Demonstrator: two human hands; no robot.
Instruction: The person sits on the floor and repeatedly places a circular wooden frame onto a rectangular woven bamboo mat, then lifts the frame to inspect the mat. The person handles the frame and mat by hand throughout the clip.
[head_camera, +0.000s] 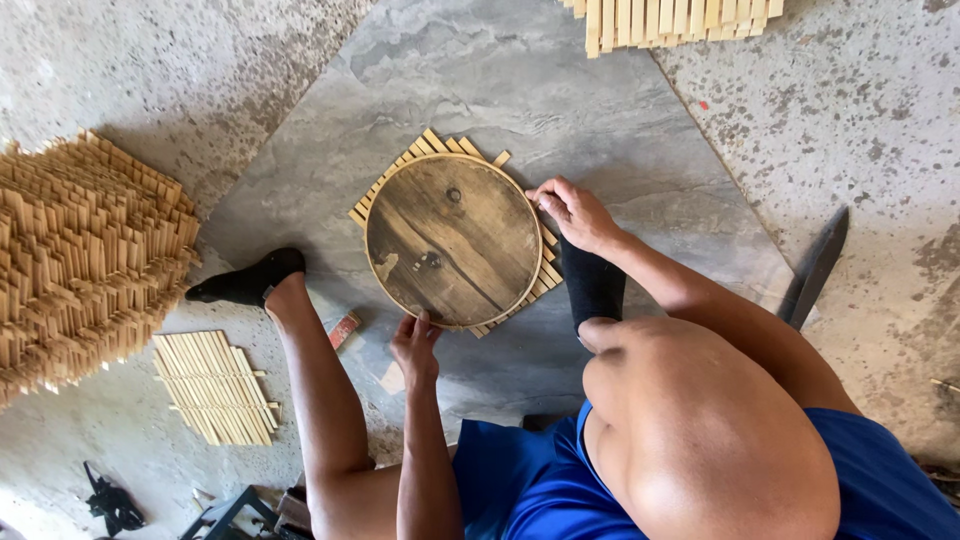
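A round dark wooden disc (452, 240) with a pale rim lies on a square mat of bamboo slats (405, 162), whose corners stick out around it. My left hand (415, 345) touches the disc's near edge with its fingertips. My right hand (572, 212) rests on the disc's right edge, fingers curled over the rim and the slats beneath. Both sit on a grey stone slab (600, 130). My legs, in black socks, flank the disc.
A big heap of bamboo slat mats (80, 255) stands at the left, with a single flat mat (213, 387) below it. More slats (675, 20) lie at the top edge. A long dark blade (815, 265) rests on the floor at the right. A small red-and-white object (344, 330) lies by my left leg.
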